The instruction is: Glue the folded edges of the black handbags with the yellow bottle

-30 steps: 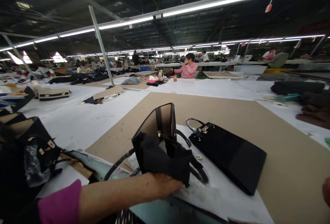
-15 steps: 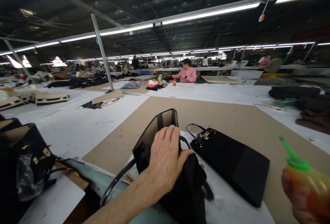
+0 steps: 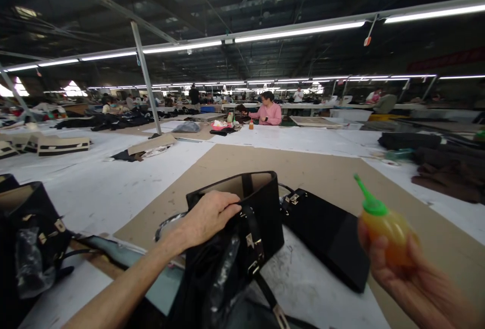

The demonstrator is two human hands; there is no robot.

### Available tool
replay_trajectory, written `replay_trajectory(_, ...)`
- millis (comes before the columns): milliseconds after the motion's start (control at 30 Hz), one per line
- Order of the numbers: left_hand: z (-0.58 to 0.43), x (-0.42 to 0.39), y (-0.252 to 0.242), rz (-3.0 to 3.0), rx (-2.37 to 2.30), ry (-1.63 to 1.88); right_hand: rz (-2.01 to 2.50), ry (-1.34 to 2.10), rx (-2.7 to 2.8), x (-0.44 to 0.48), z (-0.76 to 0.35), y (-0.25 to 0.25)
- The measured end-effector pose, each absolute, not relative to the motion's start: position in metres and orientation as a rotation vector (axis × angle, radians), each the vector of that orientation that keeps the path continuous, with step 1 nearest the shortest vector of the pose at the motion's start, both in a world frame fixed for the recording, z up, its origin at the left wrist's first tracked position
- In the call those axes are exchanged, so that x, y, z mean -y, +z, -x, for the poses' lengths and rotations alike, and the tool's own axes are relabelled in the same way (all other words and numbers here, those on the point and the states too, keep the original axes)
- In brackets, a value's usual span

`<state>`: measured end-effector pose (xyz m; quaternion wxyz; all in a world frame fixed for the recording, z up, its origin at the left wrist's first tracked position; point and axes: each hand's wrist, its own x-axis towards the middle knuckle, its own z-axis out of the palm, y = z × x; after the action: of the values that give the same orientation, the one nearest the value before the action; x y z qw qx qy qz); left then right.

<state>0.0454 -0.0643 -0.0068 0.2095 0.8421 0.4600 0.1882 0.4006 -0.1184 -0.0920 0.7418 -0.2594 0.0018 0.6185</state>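
Observation:
My left hand [image 3: 206, 215] grips the top rim of an open black handbag [image 3: 261, 213] that stands upright in front of me, its tan lining showing and gold clasps on its front strap. My right hand [image 3: 397, 268] is closed round a small orange glue bottle [image 3: 386, 225] with a green pointed nozzle, held up at the lower right, apart from the bag. A second black handbag [image 3: 326, 233] with gold hardware lies flat just behind and to the right of the first one.
A brown cardboard sheet [image 3: 333, 172] covers the white table. Another black bag [image 3: 30, 238] with plastic wrap stands at the left edge. Dark material [image 3: 443, 175] is piled at the right. A person in pink [image 3: 270, 113] sits at the far end, with other workers beyond.
My left hand shifted from the bag's bottom to its top rim and turned the bag upright. My right hand came up into view holding the orange bottle.

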Motion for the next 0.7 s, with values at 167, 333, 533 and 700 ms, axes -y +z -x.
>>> replay_trajectory(167, -0.03, 0.083, 0.002, -2.602, -1.271, 0.431, 0.559, 1.434, -0.066, 0.108, -0.327, -0.016)
replay_trajectory(333, -0.017, 0.086, -0.025, -2.629, -1.227, 0.505, 0.493, 1.529, 0.025, 0.093, -0.281, 0.012)
replay_trajectory(533, -0.009, 0.094, -0.051, -2.183, -1.066, 0.907, 0.483, 1.618, 0.096, 0.085, -0.251, 0.018)
replay_trajectory(700, -0.009, 0.089, -0.05, -1.768, -1.266, 1.183, 0.572, 1.602, 0.1, 0.08, -0.242, 0.013)
